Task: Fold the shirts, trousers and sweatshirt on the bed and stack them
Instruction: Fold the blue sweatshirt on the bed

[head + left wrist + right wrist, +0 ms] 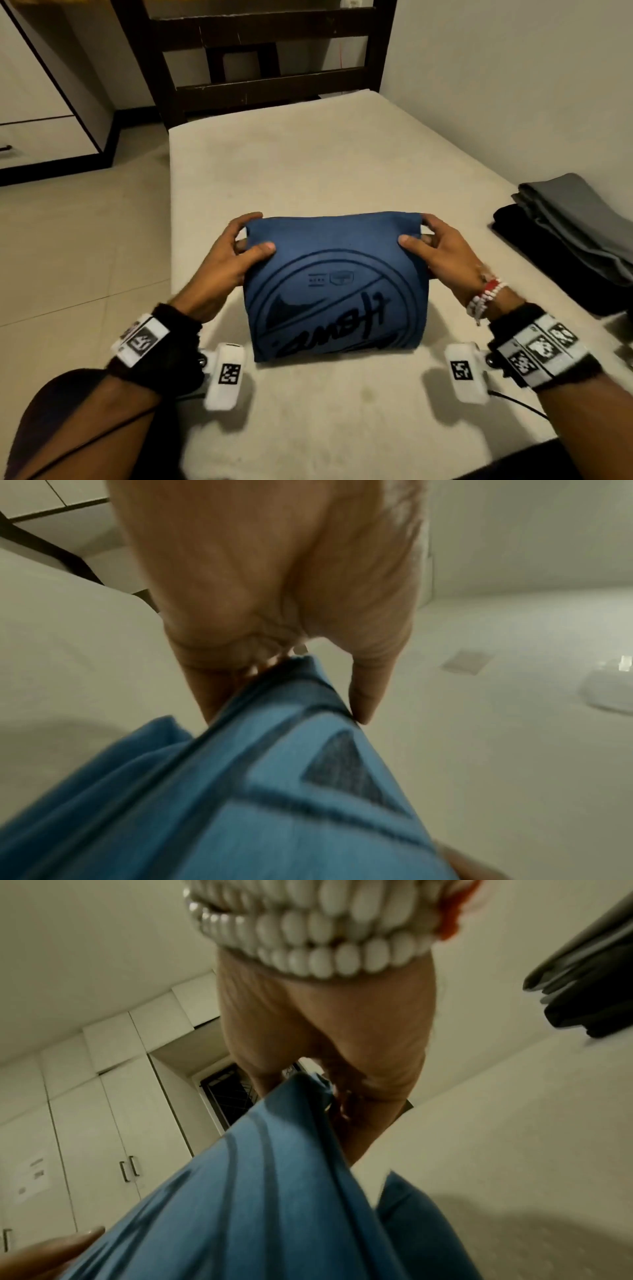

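The blue shirt (pixel 337 291) hides most fingers of the left hand (pixel 236 260) and right hand (pixel 442 255) behind its raised top edge, and its dark printed lettering is too distorted to read. Folded grey and black clothes (pixel 575 246) run off the head view's right edge. Both wrist views are motion-blurred, with the shirt cropped at the bottom.

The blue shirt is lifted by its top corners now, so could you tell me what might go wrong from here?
Both hands, left and right, only pinch the blue shirt at its upper corners, so its loose inner layers, seen in the right wrist view, may sag and unfold. Carried across, it could also drag over the bed or knock the folded pile askew.
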